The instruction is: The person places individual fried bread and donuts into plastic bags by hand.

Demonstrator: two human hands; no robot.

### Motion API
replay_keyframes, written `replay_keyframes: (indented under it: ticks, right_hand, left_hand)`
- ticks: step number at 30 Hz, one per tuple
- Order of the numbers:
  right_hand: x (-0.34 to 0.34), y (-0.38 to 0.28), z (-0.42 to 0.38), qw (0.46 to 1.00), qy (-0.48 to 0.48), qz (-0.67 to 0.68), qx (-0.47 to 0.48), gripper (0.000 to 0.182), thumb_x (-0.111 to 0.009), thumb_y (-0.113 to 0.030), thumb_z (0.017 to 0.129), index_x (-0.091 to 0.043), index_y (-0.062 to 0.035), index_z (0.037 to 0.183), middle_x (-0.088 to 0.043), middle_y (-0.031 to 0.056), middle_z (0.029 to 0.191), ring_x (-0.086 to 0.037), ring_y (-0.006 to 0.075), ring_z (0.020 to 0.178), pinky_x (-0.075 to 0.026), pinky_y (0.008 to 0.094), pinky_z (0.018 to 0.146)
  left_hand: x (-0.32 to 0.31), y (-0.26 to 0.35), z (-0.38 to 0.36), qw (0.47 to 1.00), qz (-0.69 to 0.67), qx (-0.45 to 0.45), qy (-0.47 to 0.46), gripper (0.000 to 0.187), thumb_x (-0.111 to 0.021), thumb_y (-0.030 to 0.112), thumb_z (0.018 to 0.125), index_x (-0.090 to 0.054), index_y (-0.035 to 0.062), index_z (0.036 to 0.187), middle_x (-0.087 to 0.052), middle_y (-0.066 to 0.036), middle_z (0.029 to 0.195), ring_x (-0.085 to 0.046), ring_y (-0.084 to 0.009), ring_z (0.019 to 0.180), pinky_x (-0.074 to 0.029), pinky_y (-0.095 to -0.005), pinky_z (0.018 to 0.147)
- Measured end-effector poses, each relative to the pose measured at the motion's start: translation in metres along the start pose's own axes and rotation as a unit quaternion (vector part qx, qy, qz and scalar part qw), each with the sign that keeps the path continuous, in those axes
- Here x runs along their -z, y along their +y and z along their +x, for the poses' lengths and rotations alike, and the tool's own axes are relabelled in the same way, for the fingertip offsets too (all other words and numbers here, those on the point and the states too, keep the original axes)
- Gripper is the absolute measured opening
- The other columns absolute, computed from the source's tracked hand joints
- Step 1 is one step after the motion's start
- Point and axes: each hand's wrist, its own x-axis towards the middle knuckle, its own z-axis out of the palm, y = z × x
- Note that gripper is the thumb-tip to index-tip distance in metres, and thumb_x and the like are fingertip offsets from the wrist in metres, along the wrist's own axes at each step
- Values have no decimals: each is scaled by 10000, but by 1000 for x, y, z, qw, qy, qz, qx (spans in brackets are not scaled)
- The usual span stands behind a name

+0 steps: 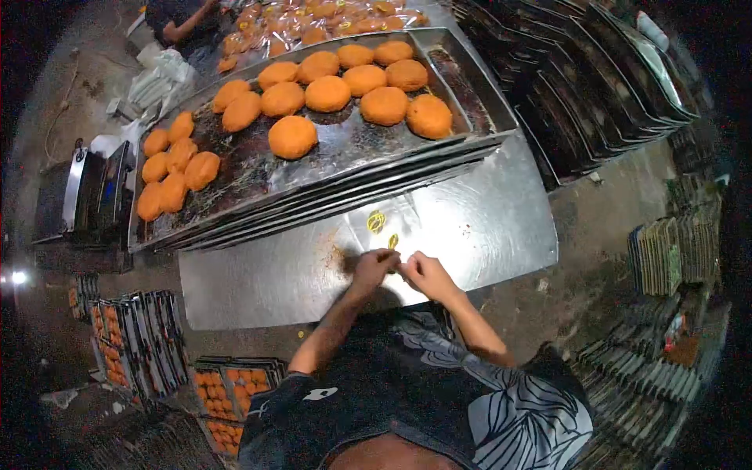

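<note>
My left hand (374, 270) and my right hand (429, 276) meet over the near part of the metal table, fingertips close together. Both are closed in a pinch on what looks like a thin clear plastic bag (393, 241) with a yellow print; its edges are hard to make out. Just beyond, another yellow print shows on clear plastic (376, 222) lying flat on the steel. Farther off, round orange-brown buns (293, 137) sit in a dark metal tray (313, 176), on top of a stack of similar trays.
Bagged buns (313, 19) are heaped behind the tray, near another person's arm (184, 30). Stacked dark trays (580, 86) stand at right. Racks of buns (227, 392) are at lower left, more trays (642, 376) at lower right. White plastic (160, 82) lies at upper left.
</note>
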Motion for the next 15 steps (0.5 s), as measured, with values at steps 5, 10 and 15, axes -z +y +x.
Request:
replay_keyframes:
  ticks: [5, 10, 15]
  right_hand:
    - [-23, -18, -15, 983, 164, -12, -84, 217, -418, -133, 847, -473, -10, 1017, -522, 103, 533, -541, 182, 462, -402, 309, 392]
    - [11, -75, 61, 780, 41, 605, -152, 353, -423, -280, 877, -444, -66, 1157, -500, 16, 729, -439, 63, 477, -388, 195, 382]
    - [-44, -178, 79, 725, -111, 679, 1, 608, -493, -430, 805, -343, -36, 1241, -446, 111, 1201, -511, 204, 994, -446, 334, 795]
  left_hand:
    - [-13, 9, -15, 977, 146, -151, 43, 125, -633, 148, 717, -627, 34, 768, -580, -55, 678, -538, -141, 630, -426, -274, 578]
    - [3, 72, -44, 837, 205, -501, 80, 140, -610, 62, 703, -597, 66, 842, -537, -98, 732, -526, -201, 624, -403, -287, 540]
    - [64, 122, -40, 788, -555, -265, 21, 574, -535, 217, 813, -250, 30, 1275, -392, -172, 1174, -472, -253, 1005, -433, -386, 832]
